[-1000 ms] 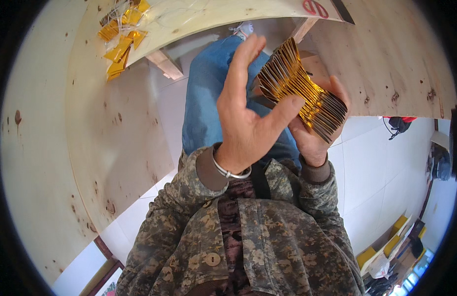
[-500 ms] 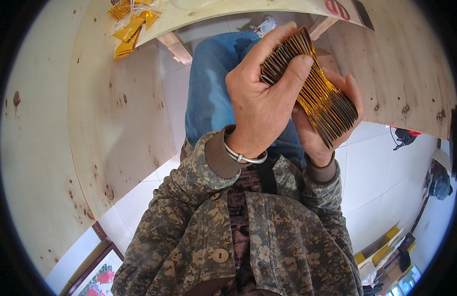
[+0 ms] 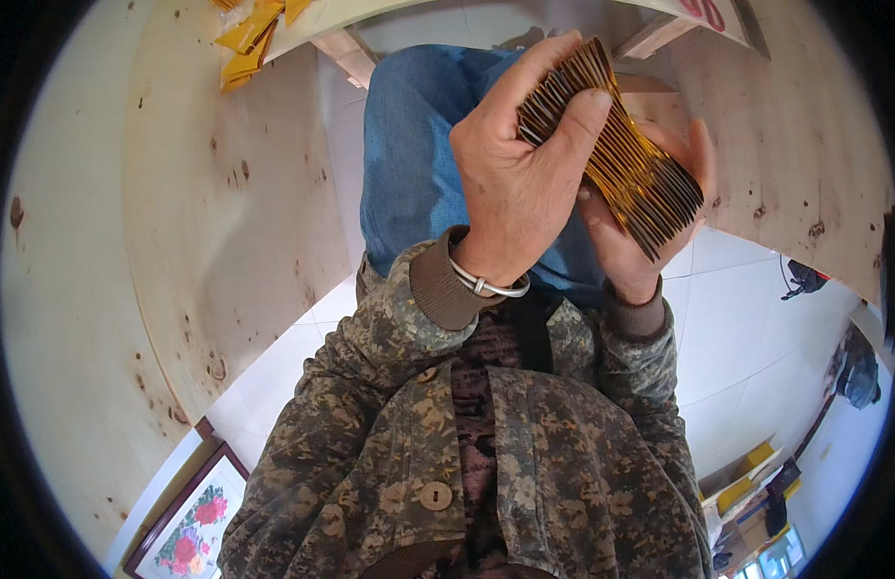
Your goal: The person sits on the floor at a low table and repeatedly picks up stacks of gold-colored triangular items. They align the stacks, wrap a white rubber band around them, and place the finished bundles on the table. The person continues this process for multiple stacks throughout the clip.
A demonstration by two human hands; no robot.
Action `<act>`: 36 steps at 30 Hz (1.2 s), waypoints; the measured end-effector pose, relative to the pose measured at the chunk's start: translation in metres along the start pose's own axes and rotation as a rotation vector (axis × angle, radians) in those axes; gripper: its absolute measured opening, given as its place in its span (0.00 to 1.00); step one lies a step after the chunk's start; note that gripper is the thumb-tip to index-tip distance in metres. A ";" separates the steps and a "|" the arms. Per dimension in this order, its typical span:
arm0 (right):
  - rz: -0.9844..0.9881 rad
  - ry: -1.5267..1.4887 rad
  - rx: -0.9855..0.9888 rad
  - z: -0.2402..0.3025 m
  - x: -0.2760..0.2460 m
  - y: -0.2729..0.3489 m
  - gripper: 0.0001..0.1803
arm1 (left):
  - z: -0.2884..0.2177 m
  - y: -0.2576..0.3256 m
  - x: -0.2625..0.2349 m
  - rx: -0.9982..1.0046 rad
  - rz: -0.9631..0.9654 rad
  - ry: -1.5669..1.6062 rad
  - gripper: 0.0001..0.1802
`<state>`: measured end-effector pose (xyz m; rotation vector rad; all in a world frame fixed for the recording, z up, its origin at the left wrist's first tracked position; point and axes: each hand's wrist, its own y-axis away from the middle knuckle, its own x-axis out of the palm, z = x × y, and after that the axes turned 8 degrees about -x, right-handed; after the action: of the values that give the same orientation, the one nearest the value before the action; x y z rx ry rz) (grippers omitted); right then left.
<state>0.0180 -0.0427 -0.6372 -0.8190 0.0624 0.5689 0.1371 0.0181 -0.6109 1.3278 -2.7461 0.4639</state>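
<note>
A thick stack of shiny gold foil pieces, seen edge-on with dark edges fanned at both ends, is held above my lap. My left hand is closed on the stack's upper left end, thumb pressed along the near side and fingers behind it. Around the lower right end my right hand is wrapped, its palm beneath and its fingers on the far side. The stack pinches narrower in the middle and tilts down to the right. Some of my right fingers are hidden behind it.
Wooden boards stand on my left and right. More gold foil pieces lie at the far board's left end. Below are my jeans-clad leg and a white tiled floor. A framed flower picture is at lower left.
The view has shifted slightly, so the far board and its foil pieces sit higher in the picture. Both hands keep hold of the stack, whose fanned ends have shifted a little.
</note>
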 end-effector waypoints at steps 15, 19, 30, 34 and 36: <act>0.097 -0.263 0.167 -0.052 0.009 0.019 0.49 | 0.074 -0.003 -0.033 -0.024 0.270 0.129 0.52; 0.112 -0.327 0.105 -0.064 0.003 0.017 0.51 | 0.087 0.005 -0.031 -0.270 0.420 0.430 0.60; 0.132 -0.104 -0.045 -0.093 -0.011 0.020 0.63 | 0.103 0.007 -0.025 -0.186 0.481 0.269 0.58; 0.088 -0.121 -0.048 -0.099 -0.010 0.024 0.64 | 0.101 0.006 -0.023 -0.075 0.488 0.153 0.59; 0.067 -0.182 -0.038 -0.099 -0.010 0.022 0.65 | 0.101 0.006 -0.021 -0.047 0.465 0.076 0.60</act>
<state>0.0140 -0.1055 -0.7180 -0.8009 -0.0876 0.7075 0.1532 0.0078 -0.7126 0.6364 -2.9681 0.4549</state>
